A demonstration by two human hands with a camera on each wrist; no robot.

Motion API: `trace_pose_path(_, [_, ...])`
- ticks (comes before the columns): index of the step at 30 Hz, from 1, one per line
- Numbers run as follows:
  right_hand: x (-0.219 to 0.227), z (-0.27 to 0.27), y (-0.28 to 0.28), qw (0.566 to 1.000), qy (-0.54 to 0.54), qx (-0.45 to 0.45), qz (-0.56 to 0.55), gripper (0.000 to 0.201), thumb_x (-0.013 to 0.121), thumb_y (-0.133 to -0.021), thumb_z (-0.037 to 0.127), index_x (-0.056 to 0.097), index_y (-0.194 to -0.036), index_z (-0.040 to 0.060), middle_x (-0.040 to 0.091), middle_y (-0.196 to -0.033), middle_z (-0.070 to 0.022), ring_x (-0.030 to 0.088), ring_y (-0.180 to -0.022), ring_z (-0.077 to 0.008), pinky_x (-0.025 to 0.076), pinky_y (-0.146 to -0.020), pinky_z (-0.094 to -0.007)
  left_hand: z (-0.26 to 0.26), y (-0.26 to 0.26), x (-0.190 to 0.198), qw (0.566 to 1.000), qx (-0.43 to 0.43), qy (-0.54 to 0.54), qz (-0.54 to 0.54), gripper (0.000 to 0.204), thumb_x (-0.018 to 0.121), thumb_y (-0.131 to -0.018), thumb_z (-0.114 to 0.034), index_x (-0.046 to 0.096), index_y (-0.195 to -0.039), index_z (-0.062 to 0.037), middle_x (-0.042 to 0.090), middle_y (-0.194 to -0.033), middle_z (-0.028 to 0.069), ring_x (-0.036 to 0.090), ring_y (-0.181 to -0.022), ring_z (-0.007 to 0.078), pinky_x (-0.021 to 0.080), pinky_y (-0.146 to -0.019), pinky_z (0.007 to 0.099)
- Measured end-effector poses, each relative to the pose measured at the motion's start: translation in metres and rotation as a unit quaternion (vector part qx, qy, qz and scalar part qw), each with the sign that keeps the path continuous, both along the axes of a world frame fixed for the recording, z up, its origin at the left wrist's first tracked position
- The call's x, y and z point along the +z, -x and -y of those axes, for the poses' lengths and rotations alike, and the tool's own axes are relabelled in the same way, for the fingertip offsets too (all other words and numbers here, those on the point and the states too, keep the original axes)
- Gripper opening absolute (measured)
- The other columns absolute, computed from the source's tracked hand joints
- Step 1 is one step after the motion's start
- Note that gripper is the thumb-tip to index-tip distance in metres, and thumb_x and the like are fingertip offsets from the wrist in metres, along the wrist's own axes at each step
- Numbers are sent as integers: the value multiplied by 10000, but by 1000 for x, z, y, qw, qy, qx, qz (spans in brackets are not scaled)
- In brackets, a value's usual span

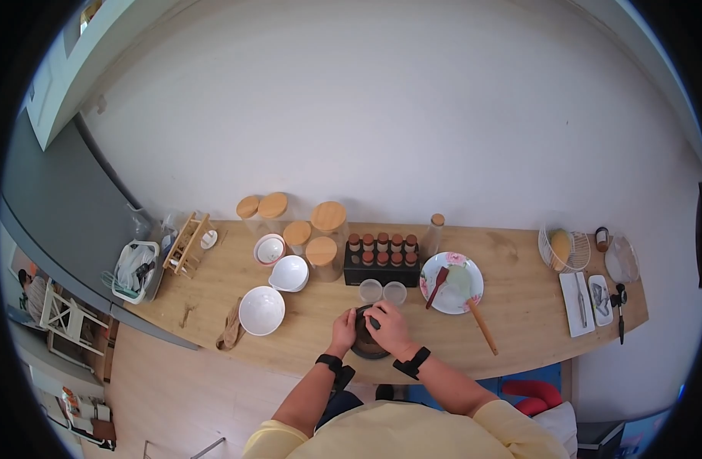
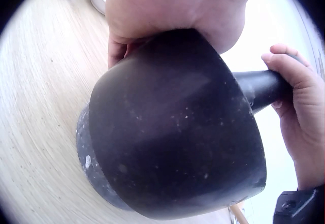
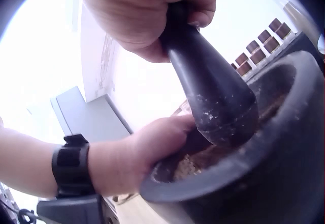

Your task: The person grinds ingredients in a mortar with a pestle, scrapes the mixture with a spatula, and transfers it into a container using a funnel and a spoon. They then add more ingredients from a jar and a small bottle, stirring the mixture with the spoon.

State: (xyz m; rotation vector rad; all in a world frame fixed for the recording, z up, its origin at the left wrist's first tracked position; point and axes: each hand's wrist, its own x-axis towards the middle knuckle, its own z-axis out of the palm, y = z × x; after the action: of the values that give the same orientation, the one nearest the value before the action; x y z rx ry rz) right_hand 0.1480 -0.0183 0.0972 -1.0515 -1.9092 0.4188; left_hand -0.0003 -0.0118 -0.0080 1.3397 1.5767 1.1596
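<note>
A dark stone mortar (image 2: 172, 127) stands near the table's front edge, in front of the person. My left hand (image 1: 343, 333) grips its rim on the left side, the thumb side lying at the opening in the right wrist view. In my right hand (image 1: 390, 329) is a black pestle (image 3: 208, 81), held round its narrow upper end. The pestle leans, with its broad tip down inside the mortar. Coarse tan and brown bits (image 3: 188, 168) lie in the bowl, partly hidden by the pestle and the rim.
Two small clear cups (image 1: 371, 291) stand just behind the mortar, before a black rack of spice jars (image 1: 380, 274). White bowls (image 1: 262, 310) and wooden-lidded jars (image 1: 329, 214) are on the left. A floral plate (image 1: 473, 294) with utensils lies to the right.
</note>
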Motion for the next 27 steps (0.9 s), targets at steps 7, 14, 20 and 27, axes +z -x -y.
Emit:
trace_pose_path(7, [-10,4,-1,999,12,22,29,119,654,-706,50,597,-808,69,522,-817,-86,543,-803,-281,464,-701,-355,2,-2,7,1000,-4,9,-10,335,406,-956,-238,607,-1026,21,640,-915,219,624,-885,326,468,-768,345])
trace_pose_path(14, [10,11,-5,999,23,37,14,130,661,-695,54,601,-809,70,521,-815,-84,544,-815,-278,462,-714,-361,5,-4,15,1000,11,15,-11,332,419,-952,-241,610,-1018,22,644,-904,212,632,-869,306,472,-757,341])
trace_pose_path(20, [0,10,-5,998,8,50,35,146,664,-677,48,612,-808,84,530,-818,-69,553,-804,-264,468,-696,-355,4,-2,11,1000,5,27,-10,332,425,-950,-250,615,-1012,16,646,-890,207,635,-852,298,472,-752,336])
trace_pose_path(27, [6,13,-14,998,21,42,45,156,668,-665,47,616,-804,93,533,-820,-57,557,-808,-256,471,-696,-347,4,-3,9,1000,15,12,-11,343,430,-949,-272,615,-1015,9,646,-887,200,631,-866,291,468,-755,333])
